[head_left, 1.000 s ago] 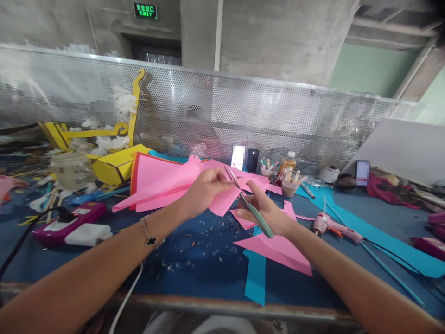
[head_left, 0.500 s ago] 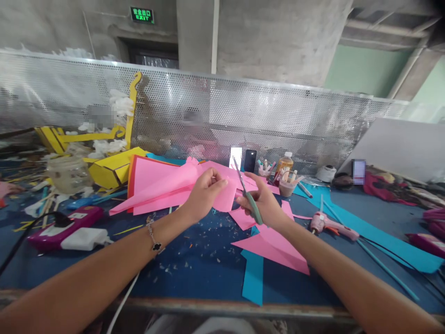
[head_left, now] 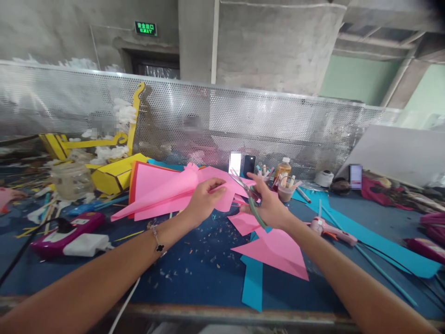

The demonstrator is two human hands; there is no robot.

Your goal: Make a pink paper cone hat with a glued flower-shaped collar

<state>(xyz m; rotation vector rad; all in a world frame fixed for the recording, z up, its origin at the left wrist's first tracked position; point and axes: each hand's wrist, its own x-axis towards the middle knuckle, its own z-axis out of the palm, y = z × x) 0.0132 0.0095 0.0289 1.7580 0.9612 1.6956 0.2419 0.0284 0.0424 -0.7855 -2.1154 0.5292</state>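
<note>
My left hand [head_left: 206,200] pinches the edge of a folded sheet of pink paper [head_left: 163,197], which lies over a red and orange paper stack. My right hand [head_left: 268,208] grips a pair of green-handled scissors [head_left: 252,199], their steel blades slightly apart beside the paper's right edge. The blades and the paper are very close, but I cannot tell whether they touch. Below my right hand lie a cut pink piece [head_left: 274,253] and a teal paper strip [head_left: 253,283].
The blue work surface [head_left: 194,273] is littered with paper scraps. A pink glue gun [head_left: 330,232] lies to the right, and a magenta power strip [head_left: 66,236] to the left. A yellow cardboard shape [head_left: 109,175], jar, phone and cups stand behind, before a perforated metal fence [head_left: 264,125].
The scissors have tipped from nearly upright to a lower slant, with the blades pointing left toward the pink paper. The whole view has shifted slightly downward.
</note>
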